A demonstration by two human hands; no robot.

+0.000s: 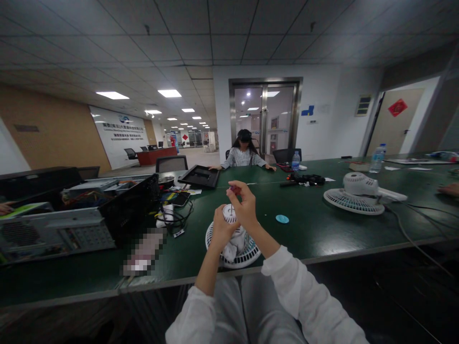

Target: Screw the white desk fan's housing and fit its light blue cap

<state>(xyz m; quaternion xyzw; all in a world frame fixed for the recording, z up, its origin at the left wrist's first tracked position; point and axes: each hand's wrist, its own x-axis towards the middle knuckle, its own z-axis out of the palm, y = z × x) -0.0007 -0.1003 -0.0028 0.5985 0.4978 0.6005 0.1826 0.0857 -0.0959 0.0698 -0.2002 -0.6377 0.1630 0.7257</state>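
A small white desk fan point(239, 251) lies face down at the near edge of the dark green table point(322, 229). My left hand point(221, 228) is wrapped round the fan's round motor housing. My right hand point(244, 200) is above it, fingers pinched on the reddish handle of a thin screwdriver point(233, 198) that points down into the housing. A small blue round disc point(282, 219) lies on the table just right of my hands.
An open computer case point(71, 215) with cables fills the left of the table. A second white fan point(358, 193) lies at the right with its cord trailing. A person sits across the table by a black tray point(200, 176), bottles and tools.
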